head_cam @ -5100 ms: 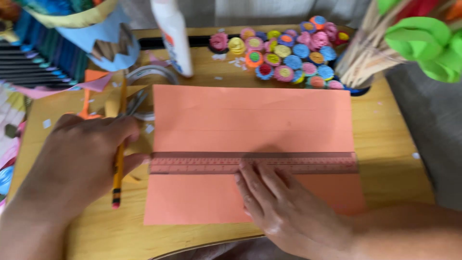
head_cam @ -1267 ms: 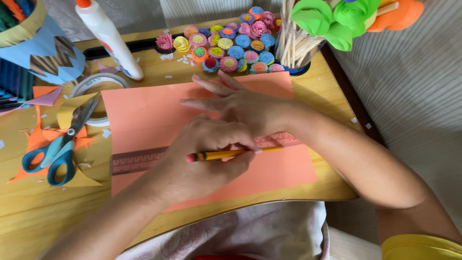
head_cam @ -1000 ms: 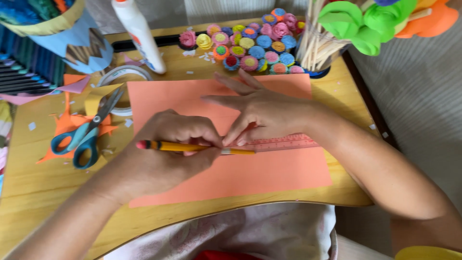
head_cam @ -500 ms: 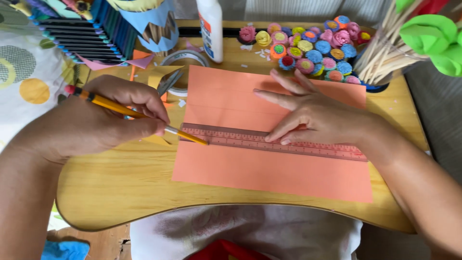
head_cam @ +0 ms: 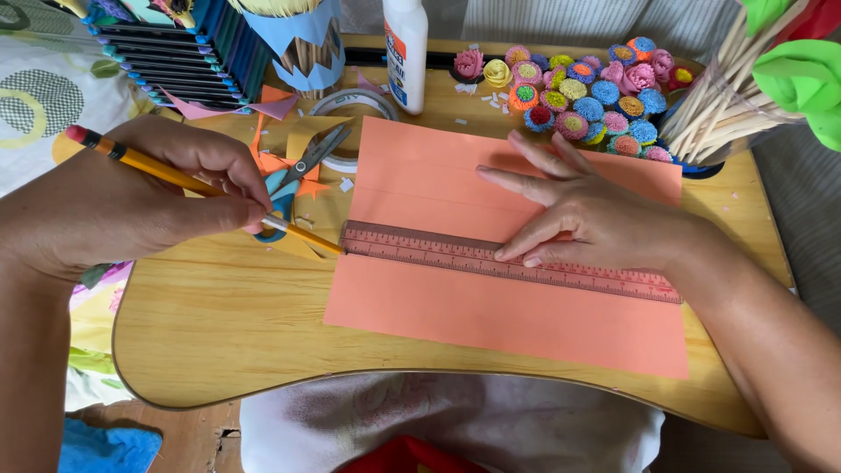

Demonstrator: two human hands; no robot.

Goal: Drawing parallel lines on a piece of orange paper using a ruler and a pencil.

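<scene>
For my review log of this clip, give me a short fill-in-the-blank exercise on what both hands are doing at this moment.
1. The left hand holds a yellow ____ with a pink eraser.
2. The right hand presses a reddish-brown ____ flat onto the salmon-orange paper sheet.
3. Blue-handled scissors lie on the ____ lap table.

Missing words: pencil; ruler; wooden

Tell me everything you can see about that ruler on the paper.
The ruler is a long, flat, reddish-brown strip with fine tick marks along its edge. It lies flat across the salmon-pink paper sheet, sloping slightly down to the right. The right hand presses it; the pencil tip meets its left end.
</scene>
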